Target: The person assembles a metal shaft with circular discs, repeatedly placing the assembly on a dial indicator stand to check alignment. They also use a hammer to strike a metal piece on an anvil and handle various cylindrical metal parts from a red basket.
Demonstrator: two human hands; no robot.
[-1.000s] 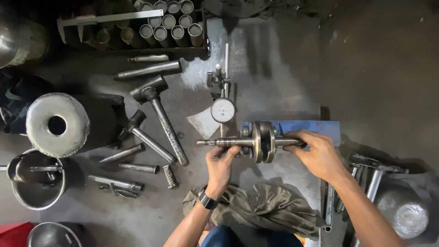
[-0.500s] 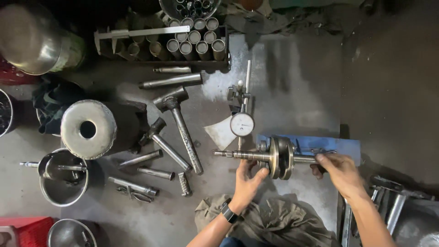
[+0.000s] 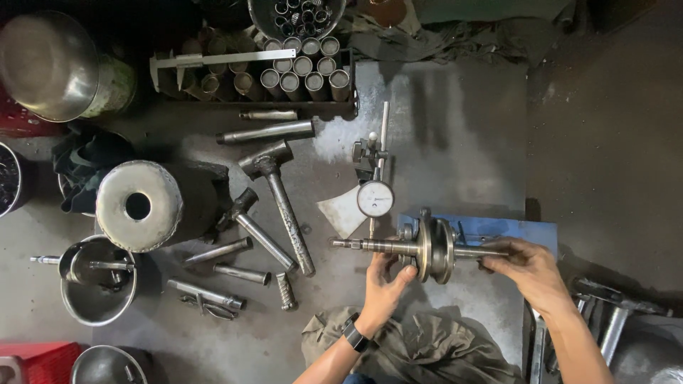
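Metalwork crowds the left of the grey floor (image 3: 462,128): a shiny steel bowl (image 3: 46,64) at the top corner, a thick steel cylinder with a centre hole (image 3: 139,206) below it, and a small pan holding a rod (image 3: 96,281) lower still. Just right of these lie two hammers (image 3: 274,203) with metal handles, several loose steel rods (image 3: 242,274), and above them a rack of short tubes (image 3: 302,71) with a caliper (image 3: 213,60) laid across its left end. Near the middle a dial gauge (image 3: 375,198) stands on its post, its round face just above the crankshaft (image 3: 427,249). That crankshaft lies level, its twin round webs resting over the left end of a blue stand (image 3: 498,229). The left hand (image 3: 384,284), a dark watch (image 3: 353,333) on its wrist, comes up from below with fingers curled under and touching the left shaft. The right hand (image 3: 526,269) is closed round the right shaft end, fingers wrapped over it. A crumpled grey rag (image 3: 427,352) lies below both hands, between the forearms.
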